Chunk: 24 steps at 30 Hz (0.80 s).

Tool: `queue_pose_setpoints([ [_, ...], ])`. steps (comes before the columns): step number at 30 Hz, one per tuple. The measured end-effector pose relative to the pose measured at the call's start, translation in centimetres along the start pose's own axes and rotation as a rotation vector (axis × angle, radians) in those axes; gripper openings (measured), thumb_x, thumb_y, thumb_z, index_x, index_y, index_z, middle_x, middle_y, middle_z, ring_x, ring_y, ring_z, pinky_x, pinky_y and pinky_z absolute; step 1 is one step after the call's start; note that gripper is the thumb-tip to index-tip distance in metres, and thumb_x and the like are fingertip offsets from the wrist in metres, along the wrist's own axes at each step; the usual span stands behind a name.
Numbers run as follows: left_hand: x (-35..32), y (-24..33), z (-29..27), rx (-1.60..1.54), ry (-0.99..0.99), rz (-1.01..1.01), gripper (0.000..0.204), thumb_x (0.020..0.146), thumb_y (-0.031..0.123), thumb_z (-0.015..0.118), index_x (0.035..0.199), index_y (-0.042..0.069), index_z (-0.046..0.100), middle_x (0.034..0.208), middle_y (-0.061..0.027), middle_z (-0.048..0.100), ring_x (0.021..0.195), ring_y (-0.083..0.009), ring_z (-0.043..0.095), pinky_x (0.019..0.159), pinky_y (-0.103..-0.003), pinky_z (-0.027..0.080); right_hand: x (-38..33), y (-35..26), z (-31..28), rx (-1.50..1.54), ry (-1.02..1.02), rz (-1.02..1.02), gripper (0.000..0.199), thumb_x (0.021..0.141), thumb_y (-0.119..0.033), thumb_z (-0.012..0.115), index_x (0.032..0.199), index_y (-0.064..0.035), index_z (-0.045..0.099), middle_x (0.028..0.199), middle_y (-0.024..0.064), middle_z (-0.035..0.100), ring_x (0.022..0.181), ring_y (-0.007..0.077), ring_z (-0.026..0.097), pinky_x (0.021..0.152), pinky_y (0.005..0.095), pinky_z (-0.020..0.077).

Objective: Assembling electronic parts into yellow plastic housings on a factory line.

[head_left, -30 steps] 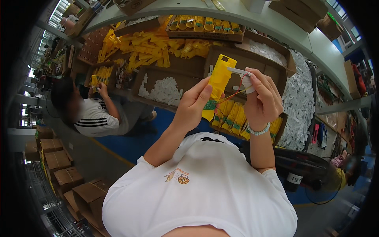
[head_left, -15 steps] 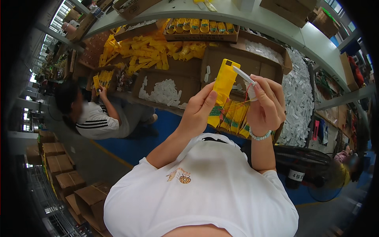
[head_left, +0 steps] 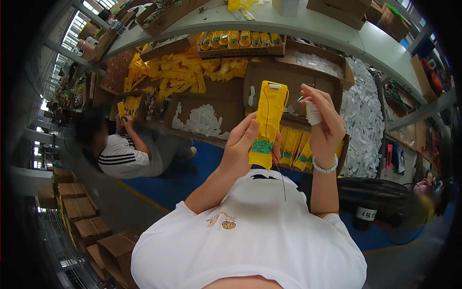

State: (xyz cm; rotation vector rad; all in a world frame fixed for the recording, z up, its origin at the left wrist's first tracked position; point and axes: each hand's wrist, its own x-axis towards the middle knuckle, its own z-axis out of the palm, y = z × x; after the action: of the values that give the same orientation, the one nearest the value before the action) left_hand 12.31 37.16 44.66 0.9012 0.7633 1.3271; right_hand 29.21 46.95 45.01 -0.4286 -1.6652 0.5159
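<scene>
In my left hand (head_left: pixel 239 147) is a yellow plastic housing (head_left: pixel 271 113), upright, with the fingers closed round its lower part. A green circuit board (head_left: pixel 263 147) sits low in the housing. Across the top slot lies a small white strip (head_left: pixel 275 86), and a dark wire runs up to it from the board. Another thin wire (head_left: pixel 283 183) dangles below, over my shirt. My right hand (head_left: pixel 327 120) is raised beside the housing, apart from it, fingers stretched out. A white wrap (head_left: pixel 313 113) covers one finger; a tiny pale glint by the fingertips is too small to name.
A box of yellow housings (head_left: pixel 291 144) stands just behind my hands. Further off lie white parts in a cardboard tray (head_left: pixel 199 118), piled yellow housings (head_left: pixel 180 67) and a white-strip heap (head_left: pixel 361 125). A shelf (head_left: pixel 327 33) spans the back. A co-worker (head_left: pixel 122 149) sits left.
The white strip has passed from my right hand into the housing's top. My right fingers have let go and stretched out. The left hand has turned the housing slightly, showing the board more fully.
</scene>
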Motion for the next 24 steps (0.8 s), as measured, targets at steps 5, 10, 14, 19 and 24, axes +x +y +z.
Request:
queue_pose_setpoints([
  [5, 0.0, -0.3, 0.7, -0.390, -0.200, -0.072, 0.046, 0.101, 0.037, 0.035, 0.127, 0.000, 0.037, 0.092, -0.0216, 0.060, 0.062, -0.0278, 0.067, 0.053, -0.036, 0.058, -0.3, 0.3, 1.2, 0.043, -0.084, 0.290, 0.038, 0.078, 0.004, 0.064, 0.116, -0.0001, 0.062, 0.104, 0.0149, 0.067, 0.087, 0.0198, 0.066, 0.074, 0.0272, 0.0524],
  [10, -0.7, -0.1, 1.5, -0.233, -0.211, -0.064, 0.046, 0.101, 0.037, 0.035, 0.125, -0.002, 0.040, 0.090, -0.0208, 0.061, 0.060, -0.0259, 0.066, 0.051, -0.034, 0.056, 0.0, 0.7, 1.9, -0.109, 0.066, 0.057, 0.016, 0.080, 0.003, 0.064, 0.094, 0.0024, 0.069, 0.086, 0.0106, 0.070, 0.076, 0.0180, 0.067, 0.066, 0.0249, 0.0514],
  [14, 0.3, -0.6, 1.2, -0.007, -0.091, -0.016, 0.043, 0.102, 0.034, 0.035, 0.123, -0.002, 0.042, 0.088, -0.0187, 0.062, 0.057, -0.0219, 0.064, 0.050, -0.033, 0.055, -2.8, 2.6, 4.2, 0.331, 0.026, 0.467, 0.020, 0.085, -0.003, 0.062, 0.103, 0.0050, 0.065, 0.095, 0.0128, 0.069, 0.083, 0.0180, 0.066, 0.073, 0.0272, 0.0525],
  [19, 1.1, -2.5, -2.5, 0.032, 0.046, -0.001, 0.039, 0.102, 0.033, 0.035, 0.121, 0.000, 0.043, 0.086, -0.0150, 0.062, 0.059, -0.0198, 0.064, 0.051, -0.031, 0.055, -5.5, 2.7, 4.9, 1.000, -0.077, 0.932, 0.031, 0.096, -0.013, 0.051, 0.123, 0.0018, 0.056, 0.095, 0.0051, 0.063, 0.069, 0.0114, 0.056, 0.061, 0.0241, 0.0466],
  [24, 0.5, -4.8, -4.7, 0.128, 0.132, -0.001, 0.032, 0.102, 0.030, 0.038, 0.116, 0.002, 0.046, 0.086, -0.0094, 0.062, 0.061, -0.0144, 0.062, 0.055, -0.027, 0.052, -7.4, 2.6, 4.9, 1.234, -0.081, 1.004, 0.033, 0.094, -0.014, 0.055, 0.122, 0.0030, 0.056, 0.104, 0.0069, 0.062, 0.085, 0.0129, 0.057, 0.074, 0.0305, 0.0476],
])
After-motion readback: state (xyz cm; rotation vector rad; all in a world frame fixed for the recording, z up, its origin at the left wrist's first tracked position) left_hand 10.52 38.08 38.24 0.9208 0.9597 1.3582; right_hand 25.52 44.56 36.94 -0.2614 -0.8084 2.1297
